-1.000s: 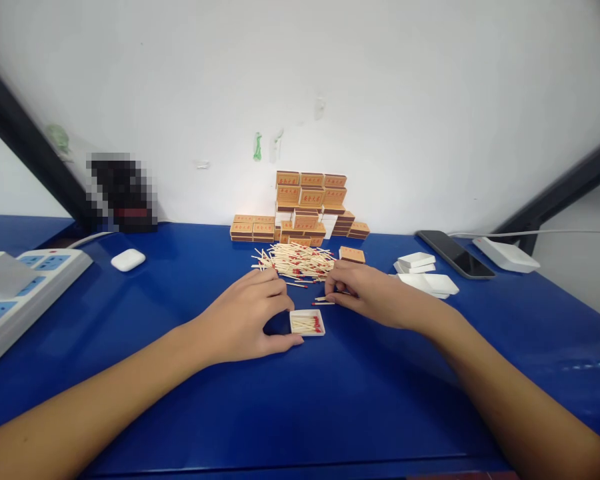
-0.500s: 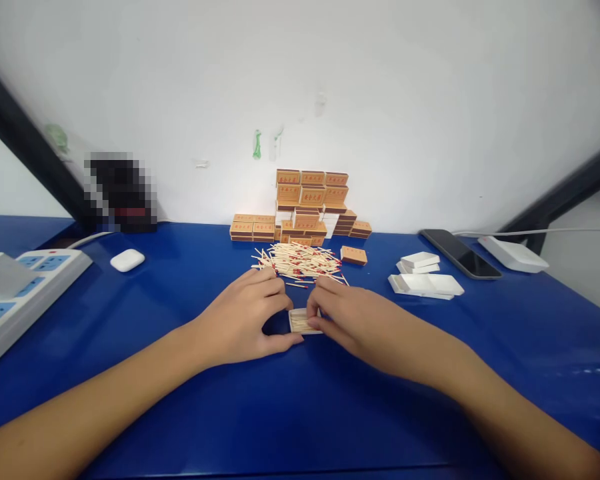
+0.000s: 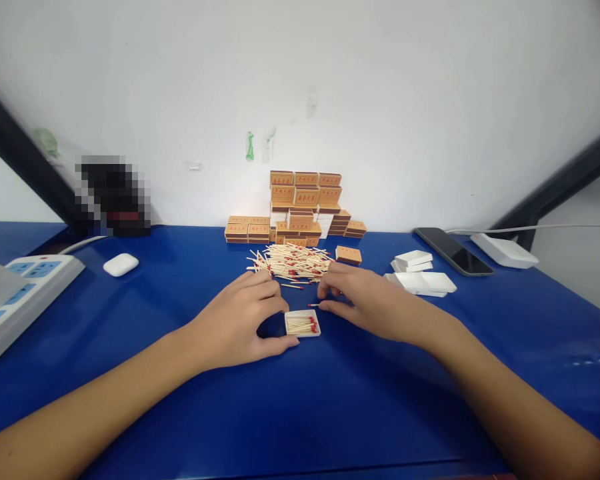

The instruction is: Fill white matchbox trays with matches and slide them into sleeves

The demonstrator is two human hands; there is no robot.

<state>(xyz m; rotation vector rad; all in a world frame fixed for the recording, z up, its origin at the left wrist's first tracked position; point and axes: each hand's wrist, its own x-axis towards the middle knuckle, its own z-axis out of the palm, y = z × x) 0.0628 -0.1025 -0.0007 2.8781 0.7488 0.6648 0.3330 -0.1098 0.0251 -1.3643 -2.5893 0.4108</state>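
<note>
A small white matchbox tray (image 3: 303, 314) lies on the blue table, partly filled with red-headed matches (image 3: 300, 326). My left hand (image 3: 247, 317) curves around its left end, with the thumb at the near corner and the fingers at the far one. Just beyond the tray's right side, my right hand (image 3: 365, 297) has its fingers curled. One match (image 3: 313, 305) sticks out leftward at its thumb tip, red head to the left. Behind both hands is a heap of loose matches (image 3: 293, 259), and a single match (image 3: 293, 287) lies in front of it.
Stacked orange matchboxes (image 3: 306, 197) stand against the wall, and one matchbox (image 3: 349, 255) lies right of the heap. Further right are white trays (image 3: 425, 283), a phone (image 3: 453, 251) and a white box (image 3: 505, 250). On the left are a white case (image 3: 121, 265) and a power strip (image 3: 35, 293).
My right hand has lifted out of the tray and moved right and away from me, uncovering the red match heads. A match now shows at its thumb. My left hand stays at the tray.
</note>
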